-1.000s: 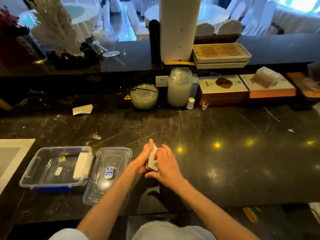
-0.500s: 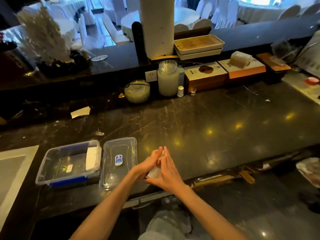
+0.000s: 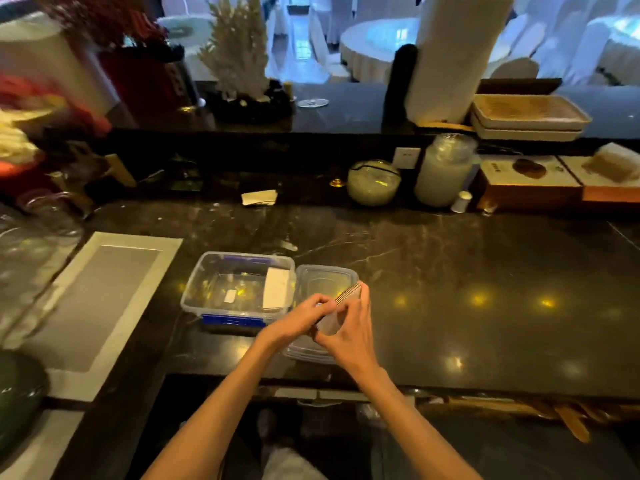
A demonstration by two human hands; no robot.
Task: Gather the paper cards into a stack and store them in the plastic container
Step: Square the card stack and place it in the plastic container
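A stack of paper cards (image 3: 341,308) is held edge-up between both hands, just above the clear container lid (image 3: 322,282) lying on the dark marble counter. My left hand (image 3: 298,320) grips the stack's left side. On the stack's right side my right hand (image 3: 349,336) wraps the cards. Left of the lid stands the open clear plastic container (image 3: 207,289) with a blue clip; a white stack of cards (image 3: 276,292) lies inside it against the right wall.
A few loose cards (image 3: 259,197) lie at the counter's back. A glass bowl (image 3: 373,182), a jar (image 3: 443,169) and boxes (image 3: 530,181) line the back right. A white-framed mat (image 3: 100,306) and glassware (image 3: 27,244) sit at left.
Both hands have carried the stack leftward, from the bare counter to above the lid beside the container. The camera has swung left as well.
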